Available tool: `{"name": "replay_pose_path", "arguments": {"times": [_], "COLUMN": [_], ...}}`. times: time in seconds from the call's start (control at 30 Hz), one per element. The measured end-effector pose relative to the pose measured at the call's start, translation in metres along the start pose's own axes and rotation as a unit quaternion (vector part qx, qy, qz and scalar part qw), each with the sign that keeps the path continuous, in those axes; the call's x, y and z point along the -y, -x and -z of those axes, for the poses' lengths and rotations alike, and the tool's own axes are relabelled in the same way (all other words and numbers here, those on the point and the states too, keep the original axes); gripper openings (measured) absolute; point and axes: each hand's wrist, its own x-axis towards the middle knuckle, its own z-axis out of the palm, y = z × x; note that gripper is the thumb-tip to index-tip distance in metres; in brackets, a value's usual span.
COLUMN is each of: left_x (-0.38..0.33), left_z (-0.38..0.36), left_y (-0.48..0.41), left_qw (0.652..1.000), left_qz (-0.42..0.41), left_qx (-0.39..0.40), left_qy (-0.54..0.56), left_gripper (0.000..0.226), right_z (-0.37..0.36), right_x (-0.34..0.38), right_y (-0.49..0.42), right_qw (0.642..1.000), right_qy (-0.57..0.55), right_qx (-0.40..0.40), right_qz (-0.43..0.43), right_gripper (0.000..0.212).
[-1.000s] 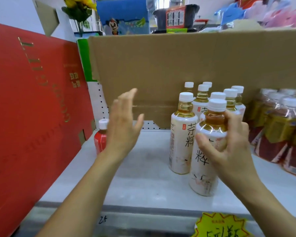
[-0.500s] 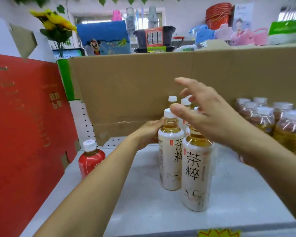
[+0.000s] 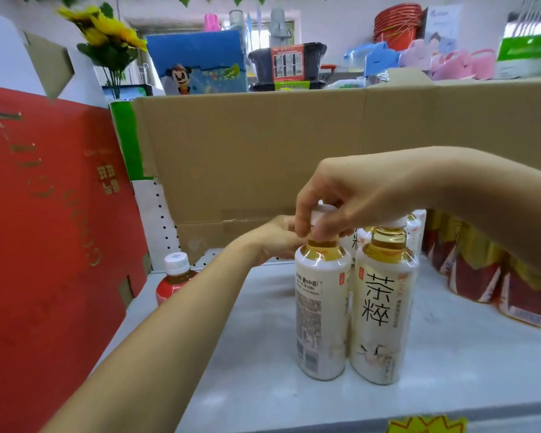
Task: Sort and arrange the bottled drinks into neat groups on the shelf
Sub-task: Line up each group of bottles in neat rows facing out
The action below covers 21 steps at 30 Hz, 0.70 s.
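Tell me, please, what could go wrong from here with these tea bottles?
The right hand pinches the front-left tea bottle only by its cap; it could tip against the neighbouring tea bottle. The left hand reaches behind it, fingers hidden, and may knock the rear bottles. The red-label bottle stands close beside that arm and could be brushed over.

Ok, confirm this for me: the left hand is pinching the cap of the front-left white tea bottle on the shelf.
Wrong hand. The head view shows the right hand pinching the cap of the front-left white tea bottle on the shelf; the left hand reaches behind it.
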Motion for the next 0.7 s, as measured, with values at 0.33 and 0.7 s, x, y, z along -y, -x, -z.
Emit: {"name": "replay_pose_path", "arguments": {"times": [0.33, 0.7], "left_x": [0.007, 0.004], "left_z": [-0.002, 0.046], "left_y": [-0.002, 0.043], "left_qw": [0.995, 0.940], "left_qz": [-0.009, 0.075], "left_qx": [-0.052, -0.080], "left_qy": [-0.090, -0.322], "left_gripper": [0.026, 0.016], "right_z": [-0.003, 0.001], "right_x": [0.005, 0.016], "right_y": [0.014, 0.007], "right_qw": [0.999, 0.999], "right_qy": [-0.026, 0.033], "right_qx": [-0.032, 0.008], "right_qz": [0.004, -0.034], "right_gripper": [0.020, 0.015]}}
